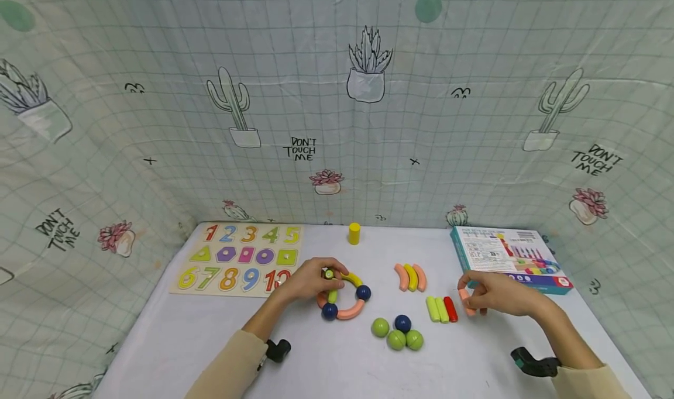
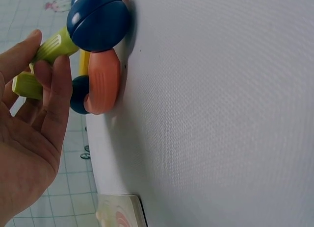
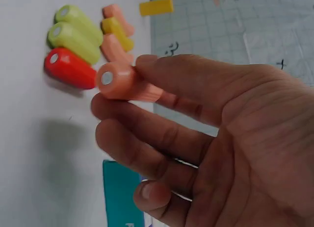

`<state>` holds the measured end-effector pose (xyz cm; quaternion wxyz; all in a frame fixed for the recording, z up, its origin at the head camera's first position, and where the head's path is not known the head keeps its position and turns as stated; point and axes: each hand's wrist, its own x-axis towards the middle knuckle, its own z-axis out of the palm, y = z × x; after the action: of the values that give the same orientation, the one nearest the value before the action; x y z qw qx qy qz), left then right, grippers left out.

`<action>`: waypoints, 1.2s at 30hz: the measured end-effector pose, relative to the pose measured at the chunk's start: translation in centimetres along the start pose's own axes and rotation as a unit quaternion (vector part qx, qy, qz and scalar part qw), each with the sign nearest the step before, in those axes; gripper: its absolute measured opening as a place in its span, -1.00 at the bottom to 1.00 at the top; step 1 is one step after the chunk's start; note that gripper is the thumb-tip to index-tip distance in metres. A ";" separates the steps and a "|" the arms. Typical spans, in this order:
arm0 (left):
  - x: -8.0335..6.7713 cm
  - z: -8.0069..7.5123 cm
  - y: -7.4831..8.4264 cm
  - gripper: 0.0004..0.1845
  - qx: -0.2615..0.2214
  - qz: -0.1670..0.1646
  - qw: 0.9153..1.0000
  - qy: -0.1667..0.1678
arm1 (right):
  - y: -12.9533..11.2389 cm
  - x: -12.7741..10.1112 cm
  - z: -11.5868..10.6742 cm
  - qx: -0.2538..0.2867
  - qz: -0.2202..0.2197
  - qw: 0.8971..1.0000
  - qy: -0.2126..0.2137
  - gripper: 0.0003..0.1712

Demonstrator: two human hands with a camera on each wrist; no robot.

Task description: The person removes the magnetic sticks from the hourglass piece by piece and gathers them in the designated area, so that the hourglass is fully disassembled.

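My left hand point(image 1: 308, 280) pinches light green magnetic rods point(image 2: 55, 46) between thumb and fingers. One rod slants up from a dark blue ball point(image 2: 98, 21); a second green rod point(image 2: 28, 85) shows among the fingers. They rise over a ring of curved salmon rods point(image 1: 351, 313), a curved yellow rod point(image 1: 351, 278) and blue balls point(image 1: 363, 292) lying on the table. The hand hides the ring's far left part. At the right, my right hand point(image 1: 502, 293) pinches a salmon magnetic rod point(image 3: 117, 82) by thumb and fingers, its silvery end exposed.
Two green rods point(image 1: 436, 309) and a red rod point(image 1: 450, 309) lie beside the right hand. Behind are curved rods point(image 1: 412, 277); in front, several balls point(image 1: 396, 340). A yellow cylinder point(image 1: 354, 234), number board point(image 1: 237, 258) and box point(image 1: 508, 258) stand farther back.
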<state>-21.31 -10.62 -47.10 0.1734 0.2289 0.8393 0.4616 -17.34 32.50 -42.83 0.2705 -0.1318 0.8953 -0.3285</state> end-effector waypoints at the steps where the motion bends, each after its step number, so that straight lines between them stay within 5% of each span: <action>1: 0.0 0.0 0.0 -0.78 0.002 0.000 1.000 0.000 | 0.4 -0.1 0.1 -0.002 0.008 1.000 -0.001 -0.59; 11: 0.2 0.3 0.1 -0.77 0.018 0.005 1.000 -0.002 | 1.8 0.7 2.0 -0.035 0.049 0.998 0.012 -0.71; 36: -0.2 0.3 0.3 -0.77 0.014 0.004 1.000 0.008 | 1.9 1.9 2.8 -0.067 0.043 0.995 0.054 -0.64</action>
<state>-20.89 -10.39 -46.99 0.1618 0.2305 0.8463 0.4522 -17.41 31.69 -46.59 0.2266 -0.0931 0.9332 -0.2629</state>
